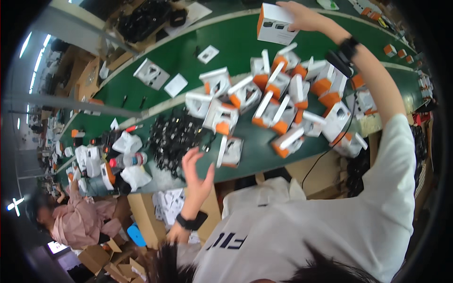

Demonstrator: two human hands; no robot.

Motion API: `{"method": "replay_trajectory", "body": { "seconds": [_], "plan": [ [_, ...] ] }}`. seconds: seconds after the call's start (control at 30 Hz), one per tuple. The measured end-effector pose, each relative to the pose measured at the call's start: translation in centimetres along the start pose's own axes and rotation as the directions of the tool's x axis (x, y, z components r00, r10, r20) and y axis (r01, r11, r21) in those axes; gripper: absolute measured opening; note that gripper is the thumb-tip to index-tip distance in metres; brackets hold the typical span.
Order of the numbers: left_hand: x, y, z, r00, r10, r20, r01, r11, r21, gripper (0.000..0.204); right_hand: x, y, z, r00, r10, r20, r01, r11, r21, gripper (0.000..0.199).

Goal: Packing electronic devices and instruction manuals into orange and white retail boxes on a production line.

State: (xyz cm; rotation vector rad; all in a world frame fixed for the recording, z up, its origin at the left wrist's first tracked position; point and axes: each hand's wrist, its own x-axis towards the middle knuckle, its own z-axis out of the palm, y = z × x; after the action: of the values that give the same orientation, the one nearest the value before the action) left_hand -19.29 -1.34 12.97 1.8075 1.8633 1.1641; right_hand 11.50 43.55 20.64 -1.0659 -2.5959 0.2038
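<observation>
Out at the far side of the green bench (212, 33), my right hand (304, 18) grips a white cardboard box with an orange side (272, 30). My left hand (197, 181) is empty, its fingers curved and apart. It hovers by the near edge of a heap of short black cables (170, 137). Just right of that hand stands an open white-and-orange box (231, 152). Several more open boxes (276, 113) crowd the bench between my arms, their flaps up and white inserts showing in some.
White cards (176, 85) and a flat white insert (151, 74) lie farther back. Left of the cables are a plastic bottle (135, 159) and white bags (127, 142). A person in pink (87, 219) sits at the left. A cardboard carton (144, 217) with papers stands below the bench edge.
</observation>
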Motion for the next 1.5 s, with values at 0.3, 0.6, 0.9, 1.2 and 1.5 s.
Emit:
{"method": "replay_trajectory", "body": {
  "seconds": [0.3,0.6,0.9,1.2,1.5],
  "plan": [
    [-6.2,-5.4,-3.1,0.762,-0.583,-0.282,0.621,0.782,0.062,0.029,6.9,19.2,12.9,0.952,0.246,0.183,-0.217,0.962,-0.167,0.047],
    [4.4,-11.1,-4.1,0.808,-0.554,-0.200,0.586,0.789,0.184,0.022,9.0,16.5,11.5,0.717,0.404,0.568,0.080,0.762,-0.642,0.065],
    [20.6,-27.2,2.0,0.912,-0.408,0.053,0.378,0.882,0.282,0.043,18.4,-1.8,25.0,0.557,-0.216,0.802,0.057,0.973,0.223,0.068],
    [25.5,-31.9,9.4,0.863,-0.481,0.156,0.331,0.771,0.544,0.081,18.7,-1.1,34.6,0.852,-0.191,0.488,0.126,0.979,0.163,0.087],
    [25.6,-31.8,10.6,0.925,-0.345,0.159,0.239,0.854,0.461,0.064,18.2,1.3,34.9,0.810,-0.292,0.509,0.100,0.924,0.370,0.037]
  ]
}}
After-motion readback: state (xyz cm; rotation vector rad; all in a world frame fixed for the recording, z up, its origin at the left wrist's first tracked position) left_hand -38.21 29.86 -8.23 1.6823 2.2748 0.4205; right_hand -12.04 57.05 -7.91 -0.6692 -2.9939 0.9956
